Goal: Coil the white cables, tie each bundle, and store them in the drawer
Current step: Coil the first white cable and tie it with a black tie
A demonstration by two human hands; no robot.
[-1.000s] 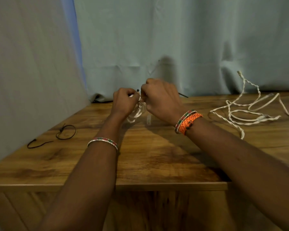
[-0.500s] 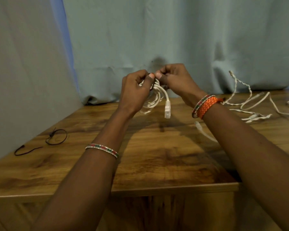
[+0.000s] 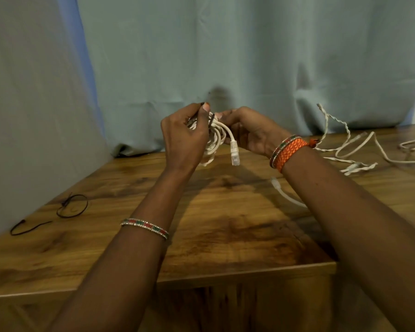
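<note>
**Both hands grip coiled Ethernet cable above table**

Gripped in both hands, the coiled white Ethernet cable (image 3: 213, 137) is held in the air above the wooden table (image 3: 225, 231), clear of its surface. Left hand (image 3: 185, 137) is curled round the left side of the coil, thumb raised along the top. Right hand (image 3: 247, 133) holds the right side, fingertips meeting the coil near the left thumb. A dark tie (image 3: 211, 121) crosses the bundle at the top, between the two hands; whether it is fastened cannot be told. One RJ45 plug (image 3: 234, 154) hangs free below the coil, pointing down.

Loose white cables (image 3: 350, 149) lie uncoiled on the table at the right, well apart from the held bundle. A further plug end (image 3: 277, 184) lies on the table beneath the right forearm. Two black cable ties (image 3: 70, 208) lie on the left part of the table, near the grey curtain (image 3: 249, 56)
</note>
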